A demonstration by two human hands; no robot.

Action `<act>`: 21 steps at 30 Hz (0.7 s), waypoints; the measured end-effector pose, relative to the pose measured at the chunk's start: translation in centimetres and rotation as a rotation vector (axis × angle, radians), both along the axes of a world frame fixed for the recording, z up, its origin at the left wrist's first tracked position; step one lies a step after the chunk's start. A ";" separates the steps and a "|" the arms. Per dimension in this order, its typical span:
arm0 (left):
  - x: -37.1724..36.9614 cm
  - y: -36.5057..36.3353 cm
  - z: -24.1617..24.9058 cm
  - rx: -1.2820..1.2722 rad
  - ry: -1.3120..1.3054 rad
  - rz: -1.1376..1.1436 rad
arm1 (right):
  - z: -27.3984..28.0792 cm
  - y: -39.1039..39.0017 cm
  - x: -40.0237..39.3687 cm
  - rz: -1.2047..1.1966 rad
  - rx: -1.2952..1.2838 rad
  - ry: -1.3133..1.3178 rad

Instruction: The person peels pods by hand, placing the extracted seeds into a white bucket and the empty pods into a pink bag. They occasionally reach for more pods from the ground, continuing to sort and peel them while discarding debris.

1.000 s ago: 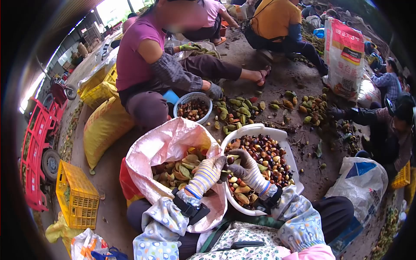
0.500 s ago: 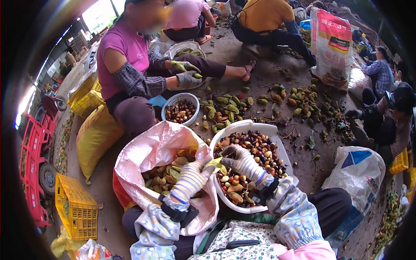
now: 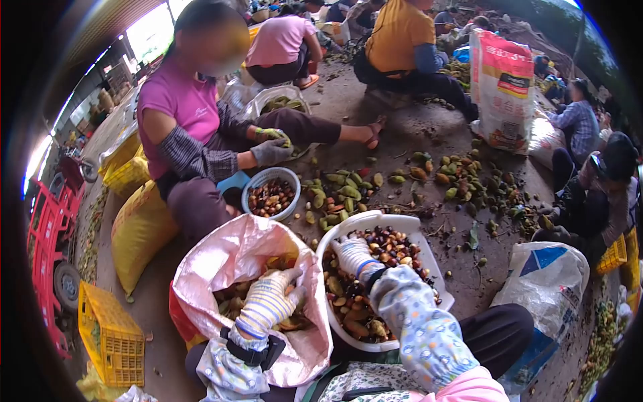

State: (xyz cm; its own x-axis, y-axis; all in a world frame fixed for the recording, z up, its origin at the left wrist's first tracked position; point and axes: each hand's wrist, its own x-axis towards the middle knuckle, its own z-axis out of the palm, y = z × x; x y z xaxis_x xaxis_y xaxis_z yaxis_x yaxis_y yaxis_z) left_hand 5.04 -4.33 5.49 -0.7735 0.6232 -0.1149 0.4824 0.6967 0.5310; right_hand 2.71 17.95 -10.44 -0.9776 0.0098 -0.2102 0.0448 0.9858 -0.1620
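The work looked well under way but unfinished. The white basin (image 3: 438, 275) on the right held a broad heap of loose brown, red and cream nuts (image 3: 404, 253), which I took as the part already done. Discarded husks (image 3: 231, 298) lay inside the pink-lined sack (image 3: 204, 251) just beside it on the left. What seemed left was on the floor beyond: 2 main spreads of green and brown pods, a left spread (image 3: 347, 191) and a larger right spread (image 3: 472, 177).

The gloved left hand (image 3: 268, 300) was over the husks in the sack's mouth, fingers loosely apart and seemingly released; anything under the palm was hidden. The gloved right hand (image 3: 353, 257) reached down among the nuts at the basin's left side; I could not tell whether it had grasped any.

At far left, 1 co-worker (image 3: 184, 110) sat by a blue basket (image 3: 296, 191) of similar nuts. A yellow crate (image 3: 120, 342) lay at near left.
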 end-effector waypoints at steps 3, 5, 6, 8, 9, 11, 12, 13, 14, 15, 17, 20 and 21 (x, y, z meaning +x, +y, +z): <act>0.7 1.0 -0.2 0.066 0.006 -0.047 | 0.5 0.1 -0.4 -0.096 -0.025 -0.068; 0.6 1.2 -1.9 0.084 -0.074 -0.058 | 0.5 0.9 0.3 -0.148 -0.090 -0.040; 0.9 1.4 -2.2 0.089 -0.081 -0.052 | 0.5 1.0 1.1 -0.188 -0.142 0.044; 1.5 2.0 -1.9 0.111 -0.104 -0.037 | 1.6 1.5 2.3 -0.282 -0.300 0.064; 1.5 2.1 -2.2 0.109 -0.116 -0.036 | 3.0 2.0 3.0 -0.312 -0.418 -0.012; 1.3 2.1 -4.5 0.215 -0.111 -0.009 | 2.5 2.3 4.6 -0.332 -1.004 0.172; 1.2 2.2 -4.9 0.231 -0.170 0.033 | 2.9 2.6 5.0 -0.299 -1.274 0.089; 0.7 2.1 -7.8 0.351 -0.265 0.038 | 4.3 2.6 5.5 -0.262 -1.542 0.002; 0.8 2.3 -7.8 0.404 -0.345 0.062 | 5.2 2.3 5.9 -0.249 -1.747 -0.063; 0.8 2.7 -7.7 0.458 -0.421 0.084 | 6.3 1.9 6.3 -0.232 -1.952 -0.128; 2.0 3.7 -4.3 0.694 -0.620 0.058 | 7.8 0.7 7.0 -0.169 -2.132 -0.118; 2.3 4.1 -3.5 0.825 -0.674 0.021 | 8.6 -0.9 7.8 -0.141 -2.226 -0.180; 2.2 4.0 -3.7 0.798 -0.632 0.038 | 9.0 -1.0 8.0 -0.147 -2.153 -0.164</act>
